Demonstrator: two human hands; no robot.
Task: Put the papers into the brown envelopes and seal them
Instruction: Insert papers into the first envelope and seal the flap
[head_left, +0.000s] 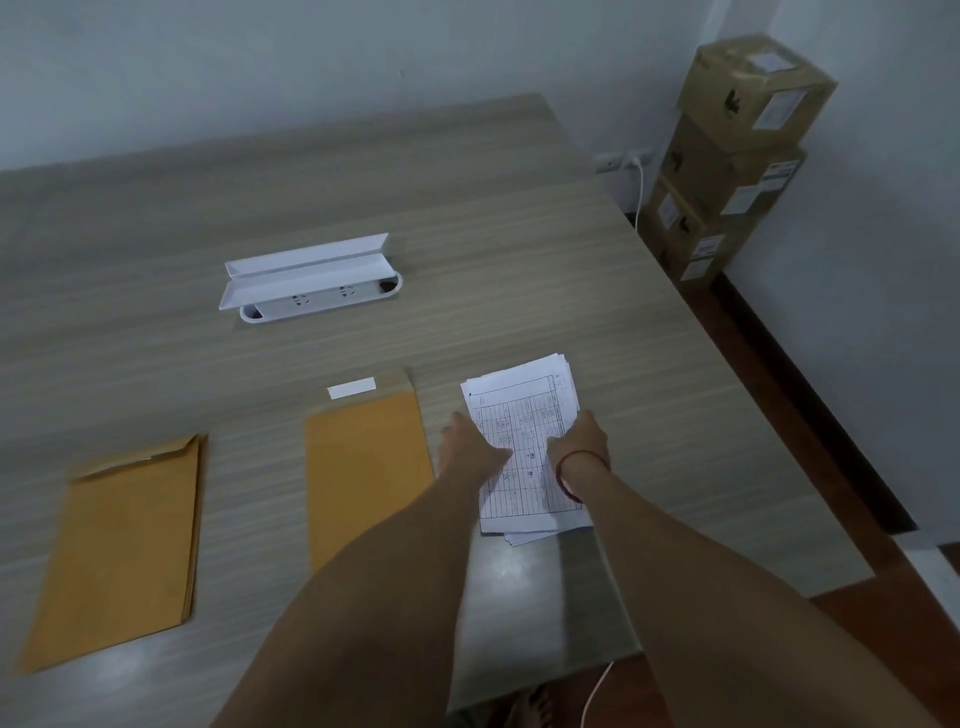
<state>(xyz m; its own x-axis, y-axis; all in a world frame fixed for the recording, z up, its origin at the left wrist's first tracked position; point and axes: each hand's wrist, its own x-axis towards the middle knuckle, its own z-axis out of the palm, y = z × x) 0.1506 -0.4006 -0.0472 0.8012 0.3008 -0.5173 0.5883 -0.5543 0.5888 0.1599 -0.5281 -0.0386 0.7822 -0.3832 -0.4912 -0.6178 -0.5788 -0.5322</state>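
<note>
Both my hands are out over the stack of papers (524, 441) lying on the tabletop (467, 234), toward its right side. My left hand (470, 447) lies flat on the stack's left edge, fingers spread and pressing down, holding nothing in its grip. My right hand (582, 441), with a red string bracelet (569, 475) at the wrist, rests on the right edge of the stack; its fingers curl down onto the sheets, but I cannot tell whether that grip has pinched a page or only touches it. The top sheet shows a printed grid, and the sheets beneath fan out a little at both ends.

Just beside the papers, on their left, lies one brown envelope (363, 467) with its flap open and a white strip (351, 388) on the flap. Farther left — well apart — sits a pile of brown envelopes (124, 551). Beyond, mid-tabletop, is a white power strip (322, 301) with a white lid-like piece (306, 270) lying partly over it. Cardboard boxes (737, 156) are stacked in the corner to the right.
</note>
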